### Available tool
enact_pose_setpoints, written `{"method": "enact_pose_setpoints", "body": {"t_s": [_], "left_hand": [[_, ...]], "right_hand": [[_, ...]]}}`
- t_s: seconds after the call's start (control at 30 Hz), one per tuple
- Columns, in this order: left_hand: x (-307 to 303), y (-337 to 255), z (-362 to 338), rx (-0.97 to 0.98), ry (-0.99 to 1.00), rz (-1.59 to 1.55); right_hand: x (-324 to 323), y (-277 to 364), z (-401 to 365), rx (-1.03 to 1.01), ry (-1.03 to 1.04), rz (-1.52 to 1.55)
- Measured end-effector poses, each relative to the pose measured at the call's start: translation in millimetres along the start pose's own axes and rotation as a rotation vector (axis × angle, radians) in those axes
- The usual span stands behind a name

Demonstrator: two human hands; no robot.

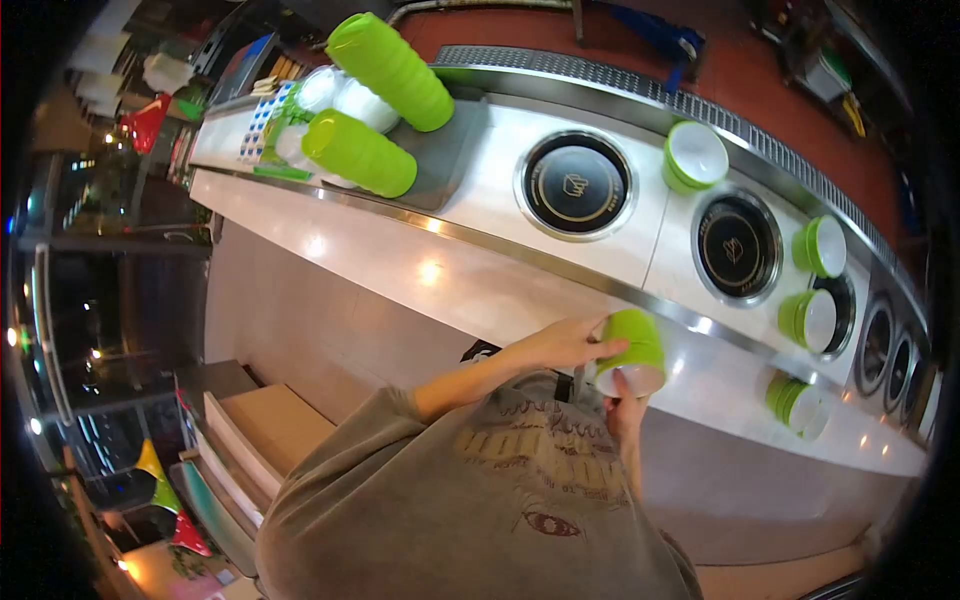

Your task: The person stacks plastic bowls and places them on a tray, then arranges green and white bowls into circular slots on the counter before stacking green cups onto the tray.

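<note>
In front of my chest, both hands are closed on a pair of lime-green bowls (640, 348) with white insides, tilted on their sides. My left hand (572, 343) grips them from the left, its fingers pressed against the green outside. From below, my right hand (627, 403) holds the rim, the thumb lying at the white inside. Whether the bowls are fully nested is hard to make out. On the counter nearby are more green bowls: one small stack (697, 157) by the back edge, and others (808, 319) to the right.
A white counter (480, 205) with round black inset plates (577, 184) runs across the view. Tall stacks of green bowls (392, 72) stand on a grey tray (440, 170) at the left. A metal grating (570, 68) lines the far edge. Cardboard (275, 430) lies low at the left.
</note>
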State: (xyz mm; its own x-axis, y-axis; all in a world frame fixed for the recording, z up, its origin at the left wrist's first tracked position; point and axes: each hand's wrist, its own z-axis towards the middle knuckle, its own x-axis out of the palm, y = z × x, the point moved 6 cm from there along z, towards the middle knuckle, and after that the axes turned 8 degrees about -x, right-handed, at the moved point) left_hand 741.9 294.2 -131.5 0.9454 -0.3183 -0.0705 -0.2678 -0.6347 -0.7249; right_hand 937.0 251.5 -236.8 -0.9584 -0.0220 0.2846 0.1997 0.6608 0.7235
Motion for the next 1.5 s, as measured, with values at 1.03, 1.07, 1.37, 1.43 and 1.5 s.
{"method": "enact_pose_setpoints", "body": {"t_s": [1.03, 1.07, 1.37, 1.43, 1.5], "left_hand": [[-464.7, 42.7, -220.4, 0.968, -0.919, 0.014], [-468.9, 44.4, -215.2, 0.961, -0.905, 0.025], [-461.1, 76.4, -185.0, 0.914, -0.818, -0.035], [-458.0, 79.2, -183.1, 0.917, -0.802, -0.070], [-455.5, 79.4, -182.8, 0.923, -0.784, -0.101]], "right_hand": [[601.9, 166.7, 29.0, -1.087, 0.924, -0.663], [602.6, 165.0, 33.4, -1.094, 0.916, -0.674], [587.9, 133.6, 58.4, -1.072, 0.811, -0.838], [586.9, 130.8, 57.1, -1.102, 0.824, -0.826], [585.5, 128.9, 57.4, -1.121, 0.814, -0.835]]}}
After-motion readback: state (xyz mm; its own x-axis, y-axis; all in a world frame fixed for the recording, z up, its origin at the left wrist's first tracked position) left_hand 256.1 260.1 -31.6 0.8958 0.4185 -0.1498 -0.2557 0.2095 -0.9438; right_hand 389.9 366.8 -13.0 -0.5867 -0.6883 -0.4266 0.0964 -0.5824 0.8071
